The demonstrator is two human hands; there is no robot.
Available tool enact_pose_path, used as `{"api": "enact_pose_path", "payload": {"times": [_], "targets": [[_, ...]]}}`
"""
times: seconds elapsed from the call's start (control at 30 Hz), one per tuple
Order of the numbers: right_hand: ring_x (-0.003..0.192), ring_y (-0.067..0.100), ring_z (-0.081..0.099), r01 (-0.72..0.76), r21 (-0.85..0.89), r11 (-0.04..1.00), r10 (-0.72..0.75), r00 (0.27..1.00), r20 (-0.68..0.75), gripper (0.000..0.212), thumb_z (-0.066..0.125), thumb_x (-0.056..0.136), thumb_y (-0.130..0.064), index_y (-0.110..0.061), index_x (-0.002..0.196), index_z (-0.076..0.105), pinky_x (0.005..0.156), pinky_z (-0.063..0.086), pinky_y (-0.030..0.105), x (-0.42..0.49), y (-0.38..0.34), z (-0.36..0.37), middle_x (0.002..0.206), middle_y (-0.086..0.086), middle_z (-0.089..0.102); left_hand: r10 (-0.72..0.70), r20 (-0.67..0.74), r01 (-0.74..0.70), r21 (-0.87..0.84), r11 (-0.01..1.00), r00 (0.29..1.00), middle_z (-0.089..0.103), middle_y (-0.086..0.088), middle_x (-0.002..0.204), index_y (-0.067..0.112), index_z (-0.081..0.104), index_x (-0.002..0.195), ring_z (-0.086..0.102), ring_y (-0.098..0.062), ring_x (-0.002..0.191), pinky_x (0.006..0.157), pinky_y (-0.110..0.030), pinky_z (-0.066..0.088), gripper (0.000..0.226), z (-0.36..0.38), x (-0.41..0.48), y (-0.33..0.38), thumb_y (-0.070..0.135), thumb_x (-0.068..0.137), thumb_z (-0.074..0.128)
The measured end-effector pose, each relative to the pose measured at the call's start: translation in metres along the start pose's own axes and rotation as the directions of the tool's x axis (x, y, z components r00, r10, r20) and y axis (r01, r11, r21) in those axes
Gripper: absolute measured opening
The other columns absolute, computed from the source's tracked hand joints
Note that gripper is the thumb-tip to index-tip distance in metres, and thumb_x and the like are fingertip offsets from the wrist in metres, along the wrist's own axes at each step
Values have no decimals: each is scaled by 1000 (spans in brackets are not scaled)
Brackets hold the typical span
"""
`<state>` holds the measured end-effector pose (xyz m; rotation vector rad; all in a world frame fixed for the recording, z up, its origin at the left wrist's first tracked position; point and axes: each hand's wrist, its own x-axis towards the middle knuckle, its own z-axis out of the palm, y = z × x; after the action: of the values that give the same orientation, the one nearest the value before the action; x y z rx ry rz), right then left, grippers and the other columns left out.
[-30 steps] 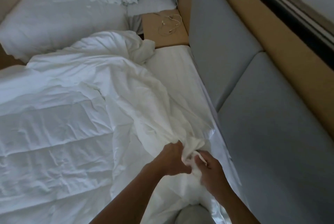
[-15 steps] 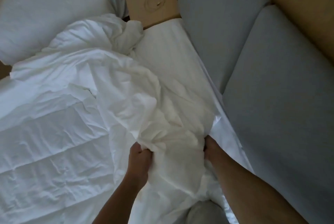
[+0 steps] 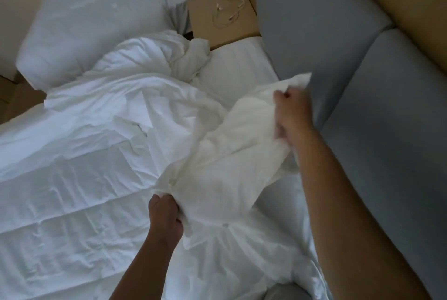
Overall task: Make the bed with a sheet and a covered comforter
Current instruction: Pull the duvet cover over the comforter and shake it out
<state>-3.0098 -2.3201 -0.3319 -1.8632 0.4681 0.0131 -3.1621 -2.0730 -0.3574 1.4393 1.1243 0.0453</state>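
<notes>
Cover bunched just beside headboard: thin, limp, light, likely slippery. Left hand grip fisted on its far fold, right hand clenched on raised corner nearer headboard. Best held at corners and hems.

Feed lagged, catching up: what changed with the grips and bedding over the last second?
The grips, together a second ago, parted: right grip lifted the white cover up towards the grey headboard; left grip holds it lower. Both kept hold. Earphones unmoved on the nightstand.
</notes>
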Motion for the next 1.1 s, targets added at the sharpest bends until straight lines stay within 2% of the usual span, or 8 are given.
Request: {"api": "enact_pose_path", "payload": {"times": [0.13,0.23,0.33,0.43,0.57,0.8,0.93,1.1], "targets": [[76,8,54,318,-138,938,-312,948,63,28,60,94,-41,-24,72,58,72,41,15,-10,-45,-48,88,0,62,46,87,-49,29,998,995,49,-6,59,0,58,81,45,-16,54,39,-16,38,28,3,-5,-7,-13,87,34],[119,8,45,126,-40,991,-119,983,137,7,56,92,-51,-48,86,60,98,36,26,-1,19,-22,140,-1,49,51,150,-57,32,998,987,64,-18,84,-4,65,103,60,-27,75,49,-23,51,29,4,-4,-13,-4,84,44],[127,34,48,-243,-184,953,254,966,42,48,49,94,-45,-15,130,55,105,39,43,-11,128,4,139,19,51,30,138,-38,58,998,990,68,-25,95,-6,65,109,65,-32,82,55,-27,54,37,-2,5,-21,-11,86,37],[133,41,42,-735,-197,648,748,664,-17,81,57,91,-58,-3,147,38,113,33,51,-65,247,20,146,24,43,33,143,-50,124,991,989,67,-20,86,-10,64,108,64,-32,77,51,-26,53,40,-8,6,-27,-16,85,32],[103,40,66,-915,238,325,863,390,322,96,84,59,-63,-2,127,59,94,55,52,-115,322,33,114,24,67,36,174,-56,114,992,984,64,-18,83,-16,59,112,66,-19,62,47,-22,52,44,-10,5,-31,-21,86,25],[125,39,57,-777,545,316,481,626,614,49,61,93,-39,-10,133,62,101,48,56,-70,245,58,136,19,60,83,208,-99,72,992,975,70,-8,68,-20,59,114,67,-10,56,47,-16,50,40,-4,-7,-14,-20,88,28],[121,33,59,-641,561,524,426,767,479,92,94,48,-48,-13,127,63,92,50,42,-62,210,38,129,14,65,139,190,-151,49,987,972,73,-20,100,2,70,111,71,-33,92,66,-30,61,52,-4,2,10,-18,81,32],[104,32,67,-629,506,590,595,762,255,42,63,95,-25,-1,130,61,93,51,39,-85,221,-43,118,19,68,249,338,-296,97,950,908,69,-9,83,13,76,92,58,-22,74,60,-26,44,57,-1,-12,43,1,50,39]]}}
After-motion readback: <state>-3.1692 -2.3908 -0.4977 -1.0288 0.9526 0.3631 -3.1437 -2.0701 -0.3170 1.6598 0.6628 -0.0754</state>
